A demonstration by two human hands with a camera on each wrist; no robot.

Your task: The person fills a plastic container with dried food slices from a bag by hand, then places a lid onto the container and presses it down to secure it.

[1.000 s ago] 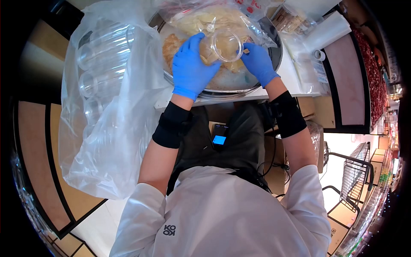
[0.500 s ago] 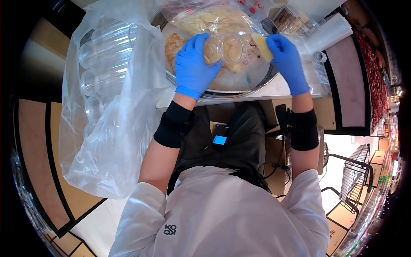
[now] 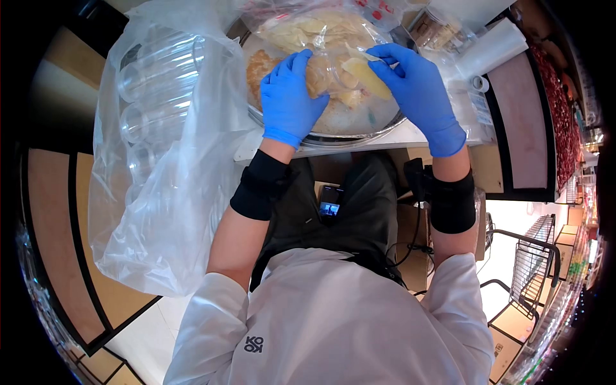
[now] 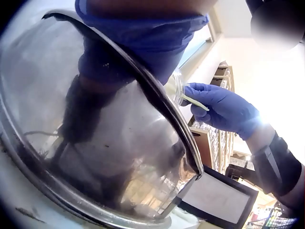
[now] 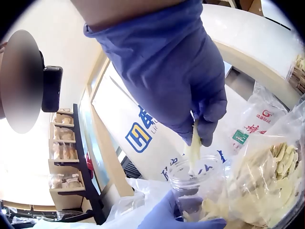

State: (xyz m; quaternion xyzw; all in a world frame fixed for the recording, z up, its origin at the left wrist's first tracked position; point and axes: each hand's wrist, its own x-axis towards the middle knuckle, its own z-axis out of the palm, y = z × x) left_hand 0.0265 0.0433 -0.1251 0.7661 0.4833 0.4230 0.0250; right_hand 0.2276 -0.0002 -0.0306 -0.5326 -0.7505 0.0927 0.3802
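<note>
My gloved left hand [image 3: 289, 102] holds a clear plastic jar [image 5: 190, 179] tilted over a round metal tray [image 3: 346, 136], its mouth toward the right hand. In my gloved right hand [image 3: 420, 96], a flat pale-yellow slice [image 3: 371, 78] is pinched between thumb and fingers. The right wrist view shows the slice's lower end at the jar's mouth. Some pale pieces show through the jar wall. Behind the jar, a clear bag [image 5: 262, 181] full of similar slices lies in the tray. The left fingers are mostly hidden in the left wrist view.
A large translucent bag [image 3: 186, 192] of clear jars [image 3: 160, 83] stands at the left. Right of the tray are a container with brown contents [image 3: 433, 29] and a white plastic roll [image 3: 494, 48]. A phone [image 3: 330, 202] lies below the table edge.
The right hand moved out to the right from the jar, showing a yellow slice, then came back left with it to the jar's mouth. The left hand has stayed nearly still on the jar.
</note>
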